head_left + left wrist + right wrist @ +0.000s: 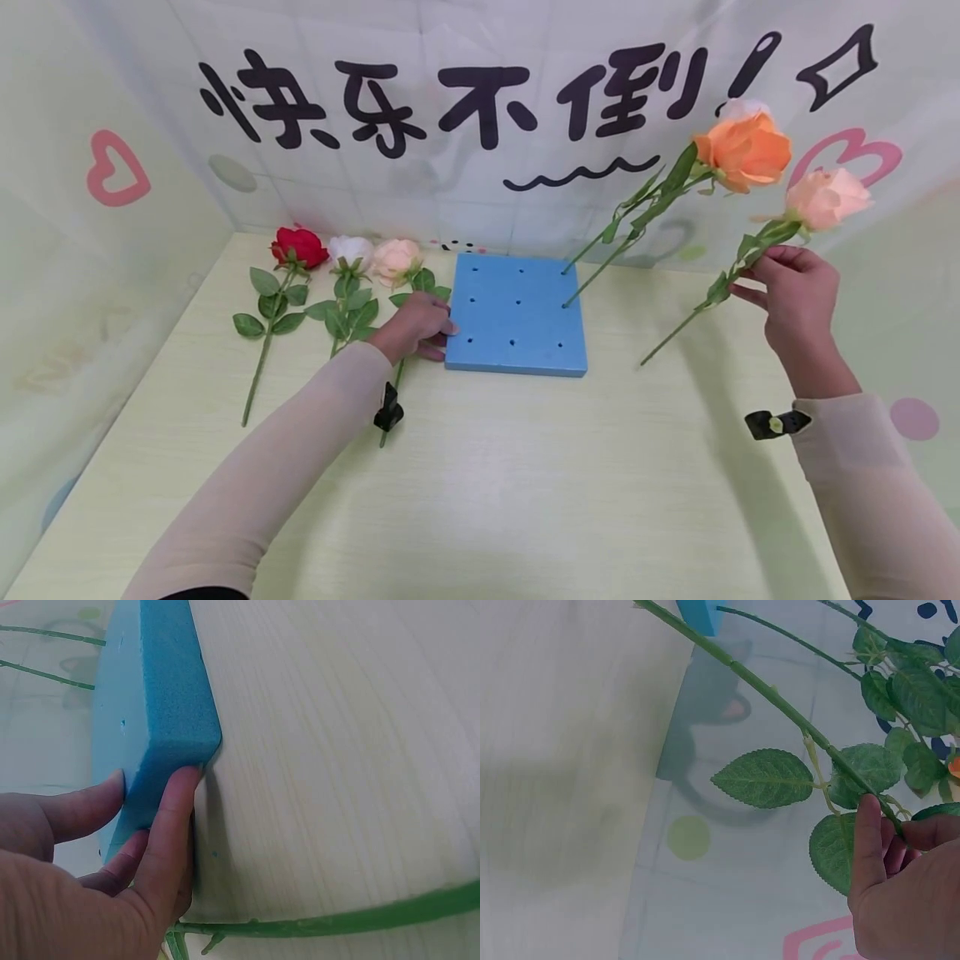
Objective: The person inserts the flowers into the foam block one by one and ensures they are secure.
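A blue foam board (517, 321) with several small holes lies on the table. My left hand (417, 325) grips its left edge; in the left wrist view the thumb (94, 806) is on the top face and the fingers are against the side. My right hand (798, 300) pinches the stem of a pale pink rose (828, 200) just below the bloom, and the stem (780, 705) slants down to the left above the table. An orange rose (746, 150) stands tilted right in the board, its stem in a right-side hole. Behind it a whitish rose (742, 108) is mostly hidden.
Left of the board lie a red rose (298, 247), a white rose (350, 250) and a pink rose (396, 257) on the pale wooden table (480, 483). My left forearm crosses above some of their stems. A printed cloth backdrop (420, 192) rises close behind the board.
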Demonstrator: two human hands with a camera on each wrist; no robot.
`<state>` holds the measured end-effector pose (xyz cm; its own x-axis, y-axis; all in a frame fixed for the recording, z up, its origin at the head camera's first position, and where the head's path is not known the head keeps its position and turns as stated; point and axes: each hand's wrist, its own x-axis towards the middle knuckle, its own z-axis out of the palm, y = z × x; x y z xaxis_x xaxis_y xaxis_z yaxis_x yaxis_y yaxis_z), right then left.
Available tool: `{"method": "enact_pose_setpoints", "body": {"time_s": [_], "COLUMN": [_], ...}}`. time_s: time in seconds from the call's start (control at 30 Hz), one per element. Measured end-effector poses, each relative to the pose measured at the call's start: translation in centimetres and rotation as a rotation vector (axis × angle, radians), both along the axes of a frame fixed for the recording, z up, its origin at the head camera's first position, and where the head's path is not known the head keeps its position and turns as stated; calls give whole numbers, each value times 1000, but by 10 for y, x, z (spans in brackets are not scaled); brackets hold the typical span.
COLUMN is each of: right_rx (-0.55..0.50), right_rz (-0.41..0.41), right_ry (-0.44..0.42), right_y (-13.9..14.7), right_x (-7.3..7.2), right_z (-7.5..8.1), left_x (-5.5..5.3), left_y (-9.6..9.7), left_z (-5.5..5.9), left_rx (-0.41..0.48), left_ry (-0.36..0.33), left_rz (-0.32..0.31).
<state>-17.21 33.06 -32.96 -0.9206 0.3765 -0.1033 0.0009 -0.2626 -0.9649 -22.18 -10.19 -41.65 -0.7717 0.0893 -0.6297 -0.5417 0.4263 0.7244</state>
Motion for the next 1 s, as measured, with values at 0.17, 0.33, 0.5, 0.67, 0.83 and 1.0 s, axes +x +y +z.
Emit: {"method": "enact_pose_setpoints", "body": {"time_s": [0.17,0.33,0.5,0.67,0.83,1.0], "right_rx": [-45,-112,-145,-161,-178,-197], "right_rz": [1,14,27,24,17,11], "right_ry": [46,99,140,171,220,268], "right_y": [-10,-19,-27,-35,-44,-54], "right_x": [4,7,12,16,21,26], "right_z": [7,13,15,16,15,12], "left_x": [-1,-1,-1,-2,-2,-2], "left_y": [1,1,1,0,0,-1], "left_z": [0,-1,-2,-3,-3,-3], "left_rx": [-3,-2,-8,-10,-8,4], "left_ry": [-1,1,4,6,5,3], "left_rz": [-4,2,3,3,-1,6]}}
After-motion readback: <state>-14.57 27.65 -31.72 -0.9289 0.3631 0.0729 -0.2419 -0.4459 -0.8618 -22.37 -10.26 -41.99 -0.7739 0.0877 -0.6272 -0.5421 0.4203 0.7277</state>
